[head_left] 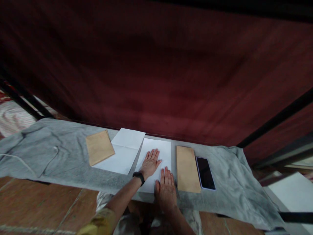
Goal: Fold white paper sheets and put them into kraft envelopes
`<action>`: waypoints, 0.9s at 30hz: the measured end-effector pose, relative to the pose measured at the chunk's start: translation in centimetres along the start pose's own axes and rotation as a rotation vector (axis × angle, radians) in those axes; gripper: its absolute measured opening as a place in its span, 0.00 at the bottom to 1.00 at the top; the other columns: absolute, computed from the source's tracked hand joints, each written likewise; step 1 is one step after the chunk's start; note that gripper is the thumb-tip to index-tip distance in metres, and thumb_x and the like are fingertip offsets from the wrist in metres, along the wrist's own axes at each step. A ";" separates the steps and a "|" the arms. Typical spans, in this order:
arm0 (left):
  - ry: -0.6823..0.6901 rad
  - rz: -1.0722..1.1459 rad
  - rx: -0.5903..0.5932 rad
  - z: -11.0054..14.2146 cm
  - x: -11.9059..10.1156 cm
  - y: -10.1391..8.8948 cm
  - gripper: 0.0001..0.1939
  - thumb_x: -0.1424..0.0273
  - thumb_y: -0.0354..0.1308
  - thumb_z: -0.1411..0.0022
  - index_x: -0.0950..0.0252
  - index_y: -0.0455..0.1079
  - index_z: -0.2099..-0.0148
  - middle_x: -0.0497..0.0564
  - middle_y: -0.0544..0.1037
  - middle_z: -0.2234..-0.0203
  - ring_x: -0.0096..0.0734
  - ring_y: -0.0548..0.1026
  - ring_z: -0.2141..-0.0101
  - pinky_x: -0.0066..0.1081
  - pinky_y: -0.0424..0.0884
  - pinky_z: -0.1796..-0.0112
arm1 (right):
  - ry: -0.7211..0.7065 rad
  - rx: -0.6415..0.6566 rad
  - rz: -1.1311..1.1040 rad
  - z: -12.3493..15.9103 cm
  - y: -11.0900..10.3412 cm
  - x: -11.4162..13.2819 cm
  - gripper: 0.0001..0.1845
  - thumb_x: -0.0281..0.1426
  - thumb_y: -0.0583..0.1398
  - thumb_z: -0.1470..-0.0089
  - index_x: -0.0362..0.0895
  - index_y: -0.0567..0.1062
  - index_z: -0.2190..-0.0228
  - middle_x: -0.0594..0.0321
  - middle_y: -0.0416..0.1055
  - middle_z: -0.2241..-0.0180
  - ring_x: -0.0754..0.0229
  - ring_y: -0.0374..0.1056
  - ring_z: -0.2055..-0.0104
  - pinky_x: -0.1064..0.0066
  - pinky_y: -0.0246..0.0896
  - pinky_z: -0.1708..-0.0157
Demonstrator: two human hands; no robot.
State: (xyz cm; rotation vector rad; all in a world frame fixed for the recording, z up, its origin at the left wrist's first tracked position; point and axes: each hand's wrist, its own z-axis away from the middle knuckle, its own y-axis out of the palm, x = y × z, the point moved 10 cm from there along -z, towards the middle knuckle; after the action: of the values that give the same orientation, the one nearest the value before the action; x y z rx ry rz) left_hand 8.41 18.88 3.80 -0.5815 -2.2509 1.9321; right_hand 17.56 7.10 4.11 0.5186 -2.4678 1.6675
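Observation:
My left hand lies flat with fingers stretched out on a white sheet of paper, a black band on its wrist. My right hand rests flat on the near right part of the same sheet, fingers together and extended. Neither hand holds anything. The sheet lies on a grey cloth spread over a narrow surface. To the right of my right hand sits a brown envelope, almost touching my fingers.
A black phone lies right of the brown envelope. Left of the sheet are a second white creased paper and another brown envelope. A dark red curtain hangs behind. A white cable crosses the cloth's left end.

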 end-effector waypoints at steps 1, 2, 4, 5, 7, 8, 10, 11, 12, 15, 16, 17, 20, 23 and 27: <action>-0.017 -0.011 0.014 -0.8 0.5 0.1 0.29 0.56 0.38 0.27 0.63 0.53 0.29 0.55 0.57 0.32 0.43 0.49 0.32 0.50 0.46 0.35 | -0.015 -0.014 -0.003 0.1 -0.1 0.1 0.30 0.37 0.48 0.33 0.38 0.56 0.34 0.47 0.52 0.33 0.46 0.52 0.32 0.51 0.53 0.36; -0.034 -0.022 0.029 -1.6 0.9 0.3 0.30 0.56 0.38 0.27 0.62 0.53 0.29 0.55 0.56 0.32 0.45 0.48 0.31 0.53 0.44 0.35 | -0.032 -0.033 -0.005 0.2 -0.2 0.2 0.31 0.37 0.49 0.33 0.38 0.54 0.33 0.47 0.52 0.33 0.46 0.52 0.32 0.50 0.54 0.36; -0.068 -0.038 0.065 -3.0 1.6 0.8 0.31 0.54 0.38 0.27 0.61 0.52 0.29 0.56 0.55 0.32 0.49 0.45 0.31 0.59 0.42 0.36 | -0.064 -0.063 -0.002 0.4 -0.3 0.4 0.34 0.37 0.50 0.33 0.39 0.49 0.32 0.47 0.51 0.32 0.45 0.51 0.32 0.49 0.55 0.37; -0.083 -0.042 0.083 -3.7 1.9 1.0 0.31 0.53 0.38 0.28 0.61 0.51 0.29 0.57 0.55 0.32 0.51 0.44 0.31 0.63 0.41 0.37 | -0.071 -0.069 0.000 0.5 -0.3 0.4 0.35 0.37 0.50 0.33 0.39 0.47 0.32 0.47 0.50 0.32 0.44 0.51 0.31 0.49 0.55 0.37; -0.104 -0.045 0.113 -5.0 2.5 1.5 0.33 0.51 0.38 0.28 0.60 0.49 0.28 0.58 0.54 0.32 0.53 0.43 0.31 0.68 0.40 0.39 | -0.068 -0.064 -0.001 0.5 -0.3 0.4 0.36 0.38 0.50 0.33 0.40 0.45 0.31 0.47 0.50 0.32 0.44 0.51 0.32 0.48 0.55 0.37; -0.111 -0.044 0.121 -5.6 2.7 1.6 0.33 0.51 0.39 0.28 0.60 0.49 0.28 0.58 0.54 0.31 0.54 0.42 0.31 0.69 0.39 0.39 | -0.060 -0.060 -0.005 0.5 -0.4 0.5 0.35 0.38 0.50 0.33 0.41 0.45 0.31 0.47 0.50 0.32 0.44 0.51 0.32 0.48 0.55 0.37; -0.121 -0.039 0.126 -6.6 3.1 1.8 0.33 0.50 0.40 0.29 0.59 0.48 0.28 0.58 0.53 0.31 0.55 0.40 0.31 0.70 0.37 0.40 | -0.041 -0.060 -0.011 0.3 -0.7 0.5 0.35 0.38 0.50 0.33 0.41 0.47 0.31 0.48 0.50 0.32 0.44 0.52 0.32 0.48 0.55 0.37; -0.124 -0.036 0.127 -7.0 3.3 1.8 0.34 0.50 0.40 0.29 0.59 0.48 0.28 0.58 0.53 0.31 0.55 0.40 0.31 0.69 0.36 0.40 | -0.035 -0.064 -0.012 0.2 -0.9 0.5 0.35 0.38 0.50 0.34 0.41 0.47 0.31 0.48 0.50 0.32 0.44 0.52 0.32 0.48 0.56 0.37; -0.127 -0.033 0.126 -7.4 3.5 1.9 0.34 0.50 0.41 0.29 0.59 0.48 0.28 0.58 0.53 0.31 0.55 0.39 0.31 0.69 0.36 0.39 | -0.031 -0.069 -0.011 0.1 -1.1 0.6 0.35 0.38 0.50 0.34 0.42 0.47 0.31 0.48 0.50 0.32 0.44 0.52 0.32 0.48 0.56 0.37; -0.133 -0.023 0.123 -8.1 3.9 2.1 0.33 0.52 0.43 0.30 0.58 0.46 0.28 0.56 0.53 0.31 0.53 0.39 0.31 0.67 0.33 0.39 | -0.037 -0.090 -0.005 0.0 -1.4 0.8 0.35 0.38 0.50 0.34 0.42 0.48 0.31 0.49 0.51 0.32 0.44 0.53 0.32 0.49 0.59 0.39; -0.135 -0.019 0.120 -8.3 3.9 2.1 0.33 0.53 0.43 0.30 0.57 0.46 0.28 0.55 0.53 0.31 0.53 0.39 0.31 0.66 0.33 0.38 | -0.041 -0.097 -0.001 0.0 -1.5 0.8 0.34 0.38 0.50 0.34 0.42 0.48 0.32 0.48 0.51 0.32 0.44 0.53 0.32 0.49 0.59 0.39; -0.141 -0.015 0.119 -8.3 3.9 2.2 0.33 0.54 0.43 0.30 0.56 0.45 0.28 0.55 0.53 0.31 0.52 0.40 0.30 0.65 0.33 0.38 | -0.044 -0.103 0.004 0.0 -1.5 0.8 0.34 0.38 0.50 0.34 0.41 0.49 0.32 0.48 0.51 0.32 0.44 0.53 0.32 0.49 0.58 0.39; -0.146 -0.004 0.117 -7.6 3.5 2.1 0.32 0.56 0.43 0.29 0.56 0.46 0.28 0.54 0.54 0.31 0.49 0.42 0.31 0.62 0.34 0.36 | -0.058 -0.109 0.016 0.1 -1.4 0.8 0.33 0.38 0.50 0.33 0.39 0.51 0.33 0.46 0.52 0.33 0.45 0.52 0.32 0.50 0.56 0.38; -0.065 0.004 0.074 -5.2 2.0 1.3 0.30 0.57 0.42 0.28 0.58 0.49 0.28 0.53 0.55 0.32 0.47 0.46 0.31 0.57 0.38 0.35 | -0.080 -0.109 0.028 0.1 -1.2 0.8 0.33 0.38 0.50 0.33 0.36 0.51 0.33 0.43 0.53 0.33 0.45 0.52 0.32 0.51 0.56 0.37; 0.079 -0.005 -0.019 0.9 -0.1 -0.4 0.28 0.58 0.41 0.27 0.59 0.52 0.29 0.51 0.57 0.32 0.42 0.51 0.32 0.51 0.44 0.34 | -0.105 -0.099 0.045 0.2 -1.0 0.8 0.34 0.37 0.50 0.33 0.36 0.50 0.33 0.42 0.52 0.33 0.45 0.51 0.32 0.51 0.55 0.37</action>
State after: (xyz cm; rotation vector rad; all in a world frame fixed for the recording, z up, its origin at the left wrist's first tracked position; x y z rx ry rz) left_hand 8.10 17.99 4.02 -0.6428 -2.2227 1.8534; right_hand 17.14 6.41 5.14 0.5561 -2.6391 1.5617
